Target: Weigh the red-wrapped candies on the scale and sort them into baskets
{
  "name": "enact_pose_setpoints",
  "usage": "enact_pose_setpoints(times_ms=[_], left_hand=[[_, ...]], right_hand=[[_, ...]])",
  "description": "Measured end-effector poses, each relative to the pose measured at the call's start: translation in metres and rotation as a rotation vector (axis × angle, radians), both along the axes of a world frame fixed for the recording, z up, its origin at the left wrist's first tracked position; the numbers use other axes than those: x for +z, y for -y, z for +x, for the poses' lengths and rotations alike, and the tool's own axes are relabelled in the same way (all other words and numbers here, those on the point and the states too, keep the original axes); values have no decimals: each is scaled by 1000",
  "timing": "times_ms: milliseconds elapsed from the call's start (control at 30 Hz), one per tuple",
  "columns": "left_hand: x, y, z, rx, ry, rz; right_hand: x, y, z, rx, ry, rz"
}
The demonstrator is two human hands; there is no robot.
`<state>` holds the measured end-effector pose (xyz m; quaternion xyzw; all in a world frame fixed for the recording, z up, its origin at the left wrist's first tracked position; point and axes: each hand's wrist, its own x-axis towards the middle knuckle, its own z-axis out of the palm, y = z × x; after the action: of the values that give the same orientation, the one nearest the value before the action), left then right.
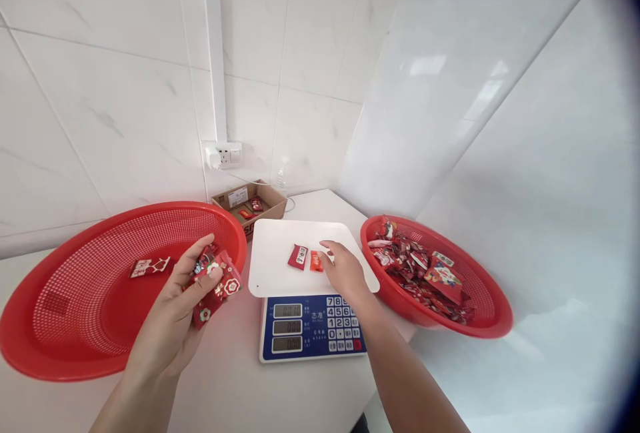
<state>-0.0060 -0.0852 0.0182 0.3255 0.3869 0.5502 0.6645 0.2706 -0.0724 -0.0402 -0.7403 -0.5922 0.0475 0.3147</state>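
Observation:
My left hand (177, 299) is closed on several red snack packets (220, 286) printed with white flowers, held over the right rim of the left basket. Above the right side of the scale's white pan (280, 279), my right hand (346, 269) has its thumb and index finger apart. Nothing shows between them. Close to its thumb lies a small orange packet (315, 261) on the pan; whether they touch, I cannot tell. Just left of that is a dark red packet (298, 256) with a white label.
A red basket (65, 359) on the left holds a red and white packet (150, 267). Another red basket (493, 326), on the right, contains many packets. Behind the blue-fronted scale (313, 346) stands a cardboard box (274, 203) near a wall socket (227, 155).

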Motion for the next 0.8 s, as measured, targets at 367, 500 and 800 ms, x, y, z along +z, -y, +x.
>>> enact_pose_setpoints(times_ms=[367,500,800], left_hand=[[0,-4,-3,38,-19,25],[1,-2,-3,21,-14,12],[1,6,4,-77,-106,52]], right_hand=[[-5,20,-34,387,191,-169],[-4,3,-31,382,193,-187],[11,11,-28,386,-311,87]])
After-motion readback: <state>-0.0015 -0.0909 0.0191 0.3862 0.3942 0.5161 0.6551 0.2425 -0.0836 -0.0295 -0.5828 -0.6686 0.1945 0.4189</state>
